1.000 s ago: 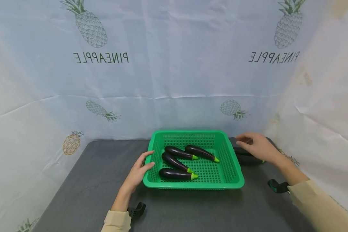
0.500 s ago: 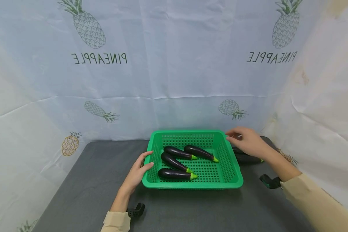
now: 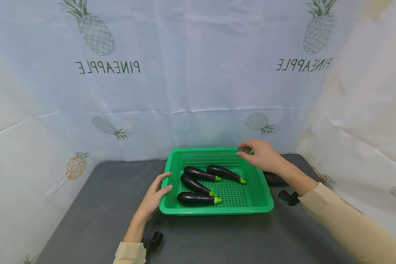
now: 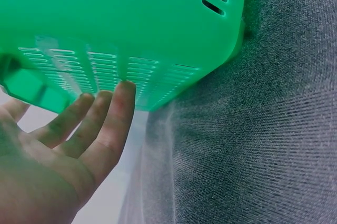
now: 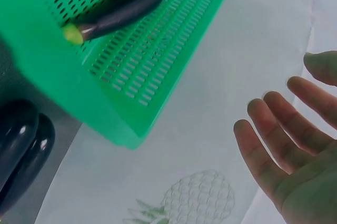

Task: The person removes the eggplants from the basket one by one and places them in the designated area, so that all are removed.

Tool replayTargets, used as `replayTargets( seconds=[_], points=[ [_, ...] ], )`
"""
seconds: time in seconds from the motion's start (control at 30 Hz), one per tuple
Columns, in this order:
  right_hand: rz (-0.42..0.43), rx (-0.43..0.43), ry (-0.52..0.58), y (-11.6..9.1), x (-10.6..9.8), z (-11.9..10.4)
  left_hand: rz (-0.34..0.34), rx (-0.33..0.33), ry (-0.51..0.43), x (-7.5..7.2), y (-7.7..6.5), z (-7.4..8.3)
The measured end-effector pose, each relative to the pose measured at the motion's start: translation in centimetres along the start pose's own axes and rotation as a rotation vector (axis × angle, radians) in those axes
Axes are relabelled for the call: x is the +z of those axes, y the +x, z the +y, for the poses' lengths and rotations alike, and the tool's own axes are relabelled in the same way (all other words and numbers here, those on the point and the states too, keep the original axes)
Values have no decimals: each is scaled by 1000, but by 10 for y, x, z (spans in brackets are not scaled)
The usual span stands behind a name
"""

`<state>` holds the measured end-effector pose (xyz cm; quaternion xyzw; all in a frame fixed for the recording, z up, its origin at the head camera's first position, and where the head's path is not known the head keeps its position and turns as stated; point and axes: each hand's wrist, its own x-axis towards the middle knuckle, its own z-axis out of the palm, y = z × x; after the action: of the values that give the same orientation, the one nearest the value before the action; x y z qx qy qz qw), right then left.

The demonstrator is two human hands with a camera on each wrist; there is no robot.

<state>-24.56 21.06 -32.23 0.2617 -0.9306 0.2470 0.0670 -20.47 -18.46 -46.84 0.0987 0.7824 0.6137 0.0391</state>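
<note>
A green plastic basket (image 3: 216,211) with slotted walls stands on the dark table. Several eggplants with green caps lie inside, among them a front eggplant (image 3: 197,198) and a back right eggplant (image 3: 226,172). My left hand (image 3: 153,196) rests at the left rim; in the left wrist view its straight fingertips meet the slotted outer wall (image 4: 108,68). Over the back right corner, my right hand (image 3: 260,154) hovers with relaxed fingers and holds nothing. Right of the basket lies an eggplant (image 3: 274,179), partly hidden by the right arm; the right wrist view shows two eggplants (image 5: 16,134) there.
A pale cloth (image 3: 198,84) printed with pineapples hangs behind the table, and cloth also hangs at both sides. The dark tabletop (image 3: 211,242) extends in front of the basket and to its left. Black straps (image 3: 288,198) sit at both wrists.
My right hand has moved left from above the eggplants outside the basket to over its back right corner. The left hand stays at the left rim. The view has shifted slightly.
</note>
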Motion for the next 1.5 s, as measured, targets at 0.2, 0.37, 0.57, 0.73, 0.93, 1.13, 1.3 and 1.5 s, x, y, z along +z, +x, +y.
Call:
replayTargets(
  seconds=[0.2, 0.37, 0.57, 0.73, 0.93, 1.13, 1.3, 1.5],
  points=[
    [1, -33, 6, 20, 14, -8, 6, -6, -1, -3, -2, 0],
    [-3, -59, 16, 35, 28, -11, 5, -5, 0, -5, -3, 2],
    [-25, -52, 47, 47, 46, -13, 6, 4, 1, -5, -4, 1],
    [-40, -28, 76, 54, 59, -7, 7, 15, -1, -3, -4, 0],
    [-64, 23, 98, 61, 77, 4, 15, 20, -3, -1, -4, 0],
    [-134, 81, 99, 62, 94, 12, 14, 19, -1, 0, -2, -1],
    [-181, 114, 93, 63, 104, 18, 10, 7, -3, 1, 0, -1],
    [-248, 151, 134, 65, 114, 23, 21, 2, 1, 1, -1, -1]
  ],
)
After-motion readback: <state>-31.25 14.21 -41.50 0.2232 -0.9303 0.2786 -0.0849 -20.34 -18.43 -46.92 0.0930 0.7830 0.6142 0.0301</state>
